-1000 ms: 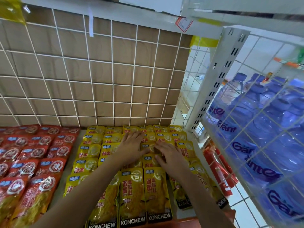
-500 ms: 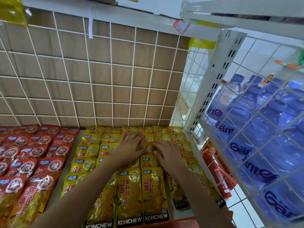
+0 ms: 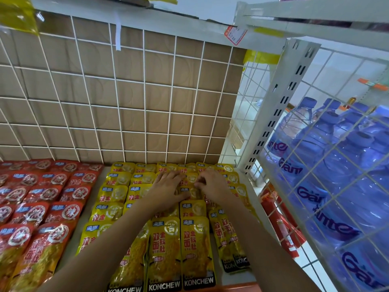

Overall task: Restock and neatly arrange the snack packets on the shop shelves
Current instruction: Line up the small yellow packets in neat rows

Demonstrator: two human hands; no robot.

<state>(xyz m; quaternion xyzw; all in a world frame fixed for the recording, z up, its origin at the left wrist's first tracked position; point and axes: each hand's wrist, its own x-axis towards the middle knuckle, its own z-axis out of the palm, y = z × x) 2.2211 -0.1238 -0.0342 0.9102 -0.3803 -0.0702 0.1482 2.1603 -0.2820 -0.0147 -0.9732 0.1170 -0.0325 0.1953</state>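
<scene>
Yellow snack packets [image 3: 195,247] lie in overlapping rows on the white shelf [image 3: 235,278], running back to the wire grid. Both my hands are on the middle rows near the back. My left hand [image 3: 166,186] rests on the packets with its fingers laid out straight and the thumb pointing right. My right hand [image 3: 213,186] is beside it, with fingers curled at the top edge of one yellow packet [image 3: 190,193] between the hands. My forearms hide parts of the front rows.
Red snack packets [image 3: 42,207] fill the left of the shelf. A white wire grid over brown board [image 3: 126,102] backs it. To the right, a slotted upright [image 3: 277,106] and wire mesh fence off blue water bottles [image 3: 336,165]. Red packets [image 3: 282,228] sit lower right.
Both hands have slid a little further back along the yellow rows and stayed close together. The packets under them shifted slightly.
</scene>
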